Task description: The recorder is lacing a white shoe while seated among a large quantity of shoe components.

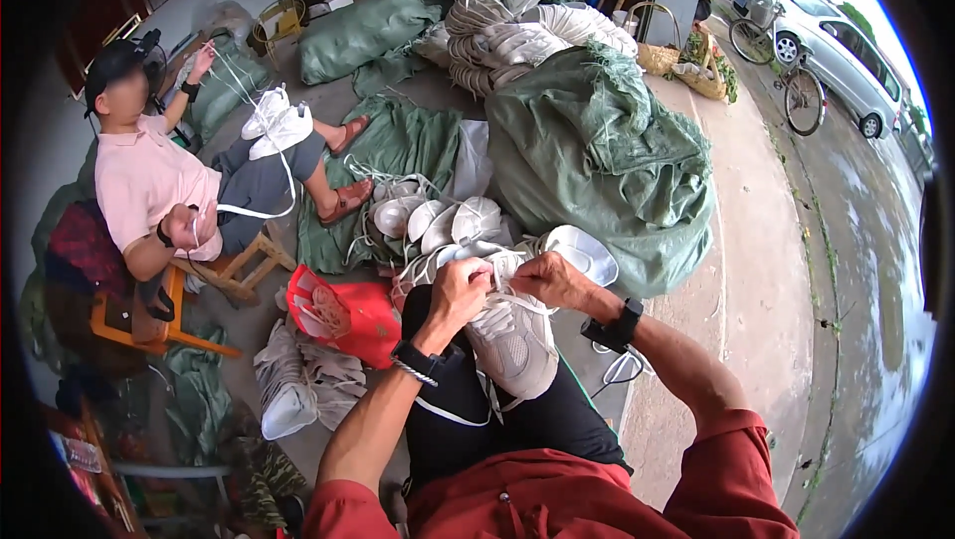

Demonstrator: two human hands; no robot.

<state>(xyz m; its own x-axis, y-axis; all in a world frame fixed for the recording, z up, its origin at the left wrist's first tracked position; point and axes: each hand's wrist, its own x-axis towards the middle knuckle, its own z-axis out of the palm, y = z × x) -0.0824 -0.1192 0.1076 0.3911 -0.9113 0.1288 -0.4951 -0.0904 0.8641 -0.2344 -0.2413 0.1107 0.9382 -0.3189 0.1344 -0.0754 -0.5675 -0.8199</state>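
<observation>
A pale grey and white sneaker upper [518, 351] rests on my lap, toe end toward me. White shoelace [493, 320] crosses its front, and a loose length trails over my dark trousers. My left hand [461, 292] is closed at the upper's left side, fingertips pinching the lace near the eyelets. At the right side of the opening, my right hand [553, 282] is also closed, thumb and finger pinched on the lace. Both hands are close together over the top of the lacing. Just beyond them lie several more white shoe uppers [477, 220].
A red bag [366, 324] and stacked uppers [288, 380] stand left of my knees. A seated co-worker [164, 176] in pink pulls laces on another white shoe [279, 123]. Green sacks [597, 161] and a heap of uppers [527, 37] fill the far side.
</observation>
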